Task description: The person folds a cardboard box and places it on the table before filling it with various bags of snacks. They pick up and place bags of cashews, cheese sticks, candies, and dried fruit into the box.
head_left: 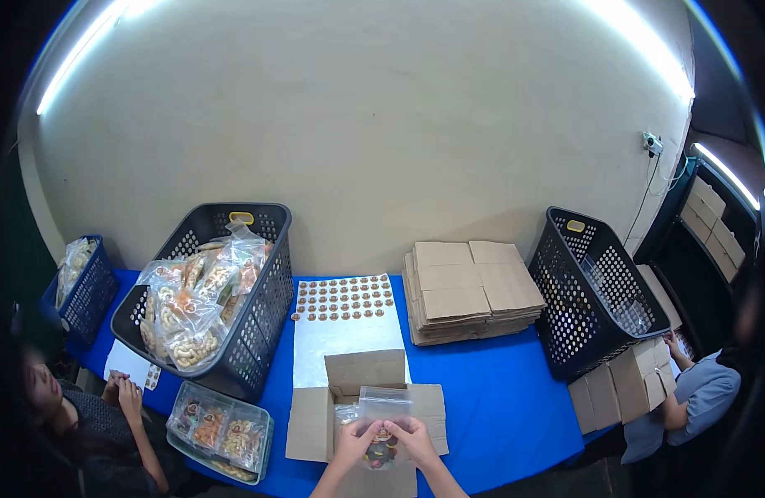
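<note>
My left hand [359, 441] and my right hand [410, 438] are closed on a clear zip bag [386, 402], thumbs and fingertips meeting near its middle. Dark and colourful pieces show in the bag's lower part. The bag hangs over an open cardboard box [367, 373] with its flaps spread. Another clear bag [346, 412] is partly visible inside the box, beside my left hand. Behind the box lies a white sheet [313, 349] with rows of round brown stickers [343, 297].
A black basket [262, 336] of snack bags and a clear tub [266, 440] stand left. Flattened cardboard [474, 286] and another black basket [557, 307] stand right. People sit at the left [92, 423] and right [689, 398]. A blue basket [92, 290] is far left.
</note>
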`<move>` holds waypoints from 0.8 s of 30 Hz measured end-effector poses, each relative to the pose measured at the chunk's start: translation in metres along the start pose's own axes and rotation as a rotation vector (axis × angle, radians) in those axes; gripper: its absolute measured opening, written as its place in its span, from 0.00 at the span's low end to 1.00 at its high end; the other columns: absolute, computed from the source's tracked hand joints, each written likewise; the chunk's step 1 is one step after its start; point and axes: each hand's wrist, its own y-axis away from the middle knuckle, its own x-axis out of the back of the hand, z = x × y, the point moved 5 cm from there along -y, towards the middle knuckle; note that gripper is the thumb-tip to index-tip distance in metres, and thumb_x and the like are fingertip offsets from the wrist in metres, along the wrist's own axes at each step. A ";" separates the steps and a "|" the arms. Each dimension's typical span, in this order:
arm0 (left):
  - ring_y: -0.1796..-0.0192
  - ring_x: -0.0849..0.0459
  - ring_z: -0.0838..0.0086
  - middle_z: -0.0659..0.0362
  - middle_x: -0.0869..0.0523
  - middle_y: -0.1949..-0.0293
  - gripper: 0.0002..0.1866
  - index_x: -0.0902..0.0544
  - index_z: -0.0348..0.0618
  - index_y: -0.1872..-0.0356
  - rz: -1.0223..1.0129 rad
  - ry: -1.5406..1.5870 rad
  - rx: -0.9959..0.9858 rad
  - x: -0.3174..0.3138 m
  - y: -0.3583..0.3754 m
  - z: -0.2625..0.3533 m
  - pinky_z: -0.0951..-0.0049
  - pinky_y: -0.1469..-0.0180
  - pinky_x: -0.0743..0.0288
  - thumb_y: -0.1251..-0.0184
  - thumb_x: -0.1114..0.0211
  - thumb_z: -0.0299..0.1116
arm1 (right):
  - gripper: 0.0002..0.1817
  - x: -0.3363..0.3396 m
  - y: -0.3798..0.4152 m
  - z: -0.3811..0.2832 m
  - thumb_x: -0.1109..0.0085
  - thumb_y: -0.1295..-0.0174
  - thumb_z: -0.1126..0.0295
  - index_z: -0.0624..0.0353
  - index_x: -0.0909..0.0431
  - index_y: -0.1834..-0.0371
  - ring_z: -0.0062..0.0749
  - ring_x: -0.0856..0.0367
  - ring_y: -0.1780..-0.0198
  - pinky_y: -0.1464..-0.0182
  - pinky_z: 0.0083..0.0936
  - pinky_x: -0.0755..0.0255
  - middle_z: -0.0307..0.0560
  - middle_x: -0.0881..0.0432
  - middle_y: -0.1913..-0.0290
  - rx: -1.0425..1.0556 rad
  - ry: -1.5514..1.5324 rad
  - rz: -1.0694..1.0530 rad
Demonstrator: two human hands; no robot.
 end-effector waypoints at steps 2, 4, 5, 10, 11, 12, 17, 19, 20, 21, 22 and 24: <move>0.76 0.23 0.84 0.60 0.18 0.78 0.13 0.19 0.34 0.71 0.040 -0.043 -0.052 0.001 0.002 0.002 0.80 0.72 0.29 0.41 0.38 0.37 | 0.09 -0.001 0.000 0.003 0.41 0.43 0.67 0.62 0.22 0.70 0.15 0.27 0.73 0.71 0.14 0.35 0.37 0.22 0.73 0.021 0.001 0.032; 0.74 0.23 0.84 0.60 0.18 0.77 0.13 0.19 0.34 0.71 0.054 -0.059 -0.051 0.003 0.005 -0.001 0.81 0.72 0.29 0.40 0.39 0.37 | 0.09 -0.003 0.002 0.005 0.41 0.43 0.67 0.62 0.22 0.72 0.14 0.28 0.74 0.72 0.13 0.36 0.36 0.22 0.75 0.033 -0.024 0.060; 0.72 0.24 0.84 0.61 0.18 0.75 0.13 0.20 0.33 0.69 0.045 -0.055 -0.025 0.003 0.006 -0.005 0.81 0.71 0.29 0.39 0.40 0.36 | 0.09 -0.003 0.002 0.008 0.41 0.43 0.67 0.62 0.23 0.72 0.14 0.29 0.75 0.73 0.13 0.36 0.36 0.22 0.76 0.033 -0.025 0.068; 0.71 0.23 0.84 0.62 0.18 0.73 0.13 0.19 0.34 0.66 -0.035 0.081 0.050 0.004 0.003 -0.023 0.82 0.70 0.29 0.39 0.38 0.37 | 0.09 0.000 0.002 0.022 0.42 0.42 0.67 0.62 0.23 0.71 0.14 0.28 0.74 0.71 0.12 0.35 0.36 0.22 0.75 0.016 -0.074 0.116; 0.71 0.23 0.84 0.62 0.18 0.73 0.13 0.20 0.34 0.65 -0.095 0.081 0.078 0.007 0.005 -0.024 0.83 0.69 0.29 0.39 0.39 0.36 | 0.11 0.003 -0.001 0.030 0.43 0.41 0.65 0.63 0.23 0.67 0.15 0.26 0.71 0.68 0.13 0.33 0.37 0.22 0.72 0.003 -0.045 0.151; 0.70 0.23 0.84 0.63 0.18 0.72 0.13 0.20 0.34 0.64 -0.153 0.085 0.112 0.007 0.009 -0.024 0.83 0.68 0.29 0.39 0.39 0.36 | 0.11 0.001 -0.003 0.029 0.43 0.41 0.65 0.64 0.23 0.66 0.16 0.26 0.70 0.68 0.14 0.33 0.38 0.21 0.70 -0.003 -0.033 0.126; 0.68 0.22 0.83 0.62 0.19 0.70 0.11 0.21 0.34 0.62 -0.026 0.159 0.077 0.014 0.008 -0.023 0.84 0.66 0.29 0.39 0.39 0.33 | 0.14 -0.011 -0.008 0.025 0.44 0.40 0.64 0.66 0.24 0.61 0.17 0.24 0.65 0.65 0.15 0.31 0.41 0.20 0.65 0.030 0.116 -0.015; 0.65 0.22 0.83 0.61 0.18 0.67 0.13 0.21 0.32 0.59 -0.013 0.147 0.111 0.016 0.010 -0.020 0.83 0.64 0.28 0.39 0.39 0.33 | 0.13 -0.014 -0.010 0.030 0.44 0.40 0.65 0.66 0.24 0.61 0.18 0.24 0.64 0.64 0.15 0.31 0.41 0.20 0.65 0.085 0.016 0.019; 0.65 0.21 0.82 0.60 0.18 0.66 0.13 0.22 0.32 0.59 -0.029 0.192 0.119 0.015 0.011 -0.017 0.83 0.63 0.28 0.39 0.39 0.32 | 0.13 -0.015 -0.010 0.032 0.44 0.40 0.65 0.66 0.24 0.61 0.18 0.23 0.64 0.63 0.15 0.30 0.42 0.20 0.64 0.112 -0.031 0.035; 0.64 0.21 0.82 0.60 0.18 0.66 0.14 0.22 0.32 0.58 -0.044 0.235 0.125 0.016 0.011 -0.012 0.83 0.62 0.28 0.39 0.39 0.32 | 0.12 -0.017 -0.009 0.032 0.44 0.40 0.66 0.65 0.24 0.62 0.18 0.23 0.64 0.63 0.15 0.30 0.41 0.20 0.65 0.104 -0.069 0.054; 0.64 0.21 0.82 0.59 0.18 0.65 0.14 0.22 0.31 0.57 -0.063 0.277 0.131 0.017 0.011 -0.009 0.83 0.61 0.27 0.40 0.39 0.32 | 0.11 -0.020 -0.007 0.032 0.44 0.40 0.66 0.65 0.24 0.62 0.18 0.23 0.65 0.63 0.15 0.30 0.41 0.20 0.65 0.098 -0.108 0.076; 0.63 0.21 0.82 0.59 0.18 0.64 0.15 0.23 0.32 0.56 -0.095 0.197 0.165 0.025 0.010 -0.009 0.82 0.60 0.27 0.40 0.38 0.32 | 0.10 -0.024 -0.008 0.037 0.45 0.40 0.67 0.64 0.24 0.63 0.18 0.23 0.66 0.63 0.16 0.30 0.41 0.20 0.66 0.068 -0.183 0.102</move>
